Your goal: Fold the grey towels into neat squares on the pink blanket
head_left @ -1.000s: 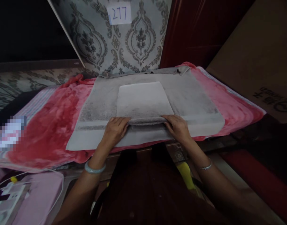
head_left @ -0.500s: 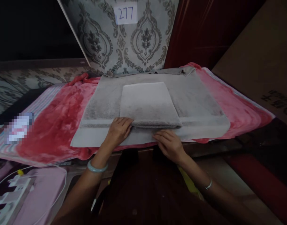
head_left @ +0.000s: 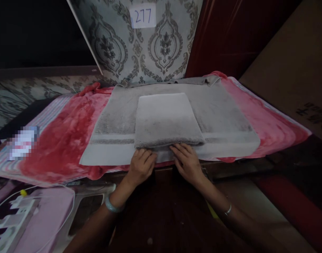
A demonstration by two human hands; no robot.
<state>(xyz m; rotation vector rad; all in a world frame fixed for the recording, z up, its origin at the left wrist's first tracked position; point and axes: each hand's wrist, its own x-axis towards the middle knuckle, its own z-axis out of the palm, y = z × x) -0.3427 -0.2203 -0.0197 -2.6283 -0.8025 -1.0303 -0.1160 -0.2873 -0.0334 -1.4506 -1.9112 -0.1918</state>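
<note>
- Folded grey towel [head_left: 167, 117]: one, a neat rectangle, lying flat on the middle of a larger spread grey cloth [head_left: 113, 121], folded edge toward me.
- My left hand [head_left: 142, 163]: fingers curled, just beside the near left corner of the folded towel, over the pale border of the cloth; whether they grip any fabric, I cannot tell.
- My right hand [head_left: 186, 161]: fingers lightly bent, tips at the near folded edge; pinching or merely resting, I cannot tell.
- Bangles: pale green [head_left: 113, 205] on my left wrist, silver-toned [head_left: 228, 210] on my right forearm.
- Red-pink blanket [head_left: 68, 133]: beneath the cloth, showing at both sides.
- Paper card [head_left: 143, 15]: marked "277", on the patterned wall [head_left: 164, 49] beyond.
</note>
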